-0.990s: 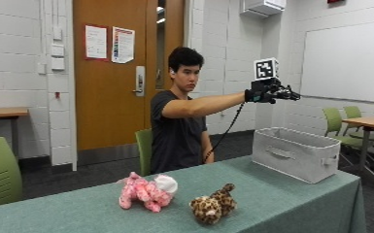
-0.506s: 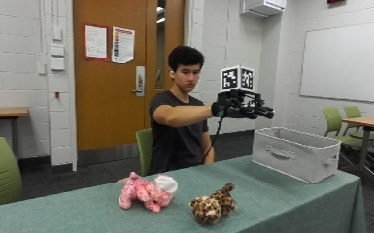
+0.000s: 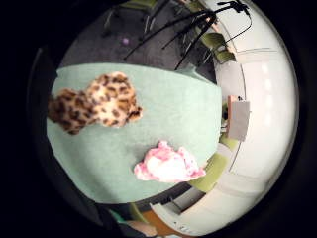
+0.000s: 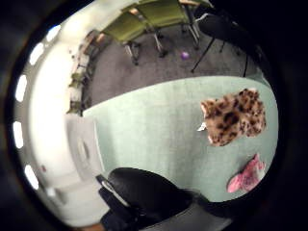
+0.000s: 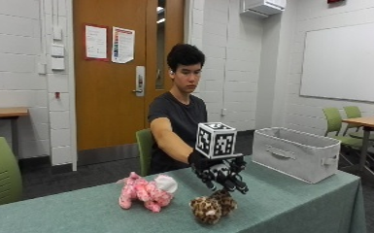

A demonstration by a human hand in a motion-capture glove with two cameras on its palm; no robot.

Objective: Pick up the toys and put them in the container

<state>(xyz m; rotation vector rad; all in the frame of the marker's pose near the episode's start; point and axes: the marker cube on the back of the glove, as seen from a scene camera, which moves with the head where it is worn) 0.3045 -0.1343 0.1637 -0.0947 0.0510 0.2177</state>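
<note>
Green-clothed table in a classroom: spotted leopard plush toy near the front edge, pink-and-white plush toy just beside it, grey fabric container well apart at the far end. Gloved right hand hovers just above the leopard plush, fingers spread and pointing down, holding nothing. Contact with the toy: cannot tell.

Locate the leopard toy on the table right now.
In the outside view the leopard toy lies at the table's front edge, just below the gloved right hand, with the pink toy beside it and the container further along the table.
</note>
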